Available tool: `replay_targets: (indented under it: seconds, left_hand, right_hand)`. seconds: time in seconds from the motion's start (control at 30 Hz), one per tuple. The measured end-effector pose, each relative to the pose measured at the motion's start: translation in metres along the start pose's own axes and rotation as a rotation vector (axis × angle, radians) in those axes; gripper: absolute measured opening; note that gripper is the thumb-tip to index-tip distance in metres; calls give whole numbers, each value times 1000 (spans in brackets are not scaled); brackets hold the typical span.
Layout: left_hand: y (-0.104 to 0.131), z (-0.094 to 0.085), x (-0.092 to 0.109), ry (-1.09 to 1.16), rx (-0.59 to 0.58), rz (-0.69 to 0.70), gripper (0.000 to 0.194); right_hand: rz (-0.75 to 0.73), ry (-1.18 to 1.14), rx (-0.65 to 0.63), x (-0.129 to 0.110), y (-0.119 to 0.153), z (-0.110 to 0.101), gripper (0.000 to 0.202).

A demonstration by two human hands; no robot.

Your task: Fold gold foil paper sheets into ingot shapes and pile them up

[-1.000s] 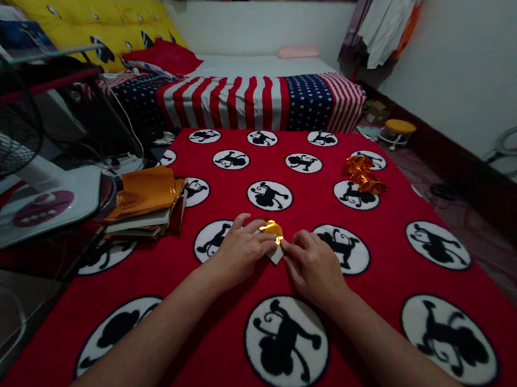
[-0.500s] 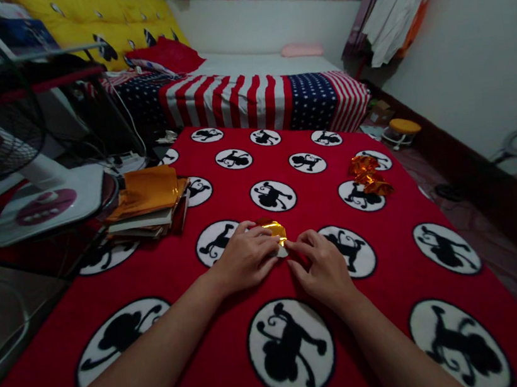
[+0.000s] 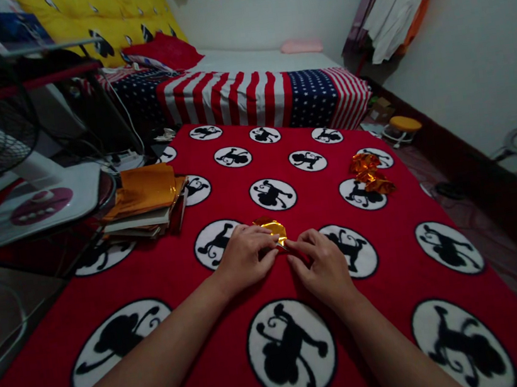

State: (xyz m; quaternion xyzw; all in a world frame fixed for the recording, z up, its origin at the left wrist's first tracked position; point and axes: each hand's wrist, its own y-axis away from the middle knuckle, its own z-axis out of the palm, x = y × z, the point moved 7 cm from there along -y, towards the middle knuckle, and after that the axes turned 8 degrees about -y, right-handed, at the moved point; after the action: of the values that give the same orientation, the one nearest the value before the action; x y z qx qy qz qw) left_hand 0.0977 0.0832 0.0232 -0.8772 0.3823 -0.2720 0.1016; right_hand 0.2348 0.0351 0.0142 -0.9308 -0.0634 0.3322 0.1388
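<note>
A small piece of shiny gold foil paper [image 3: 273,229] lies on the red blanket [image 3: 317,208] in front of me. My left hand [image 3: 247,255] is bent over its left and near side, thumb and fingers closed on the near edge. From the right, my right hand [image 3: 319,265] touches the foil's right corner with its index fingertip, the thumb just below and the other fingers curled. The fingers hide part of the foil, so its full shape cannot be made out.
A stack of gold and white paper sheets [image 3: 147,195] lies at the left edge of the blanket. Crumpled orange-gold foil pieces [image 3: 370,172] rest at the right. A fan base [image 3: 44,199] stands far left. A yellow stool [image 3: 404,125] and a bed [image 3: 236,98] are beyond.
The white strip at the foil's near edge has mostly gone from sight, and my left fingers and thumb have closed over that edge. My right hand stays almost in place.
</note>
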Motion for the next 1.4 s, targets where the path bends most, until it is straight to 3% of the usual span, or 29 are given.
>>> replay_targets:
  seconds: [0.63, 0.93, 1.4]
  left_hand:
    - [-3, 2, -4, 59, 86, -62, 9]
    - [-3, 3, -5, 56, 72, -81, 9]
    - [-2, 6, -9, 33, 97, -99, 9]
  right_hand:
    - [8, 25, 24, -1, -3, 0, 20]
    - [-78, 225, -11, -15, -3, 0, 15]
    - [-39, 198, -22, -11, -7, 2, 19]
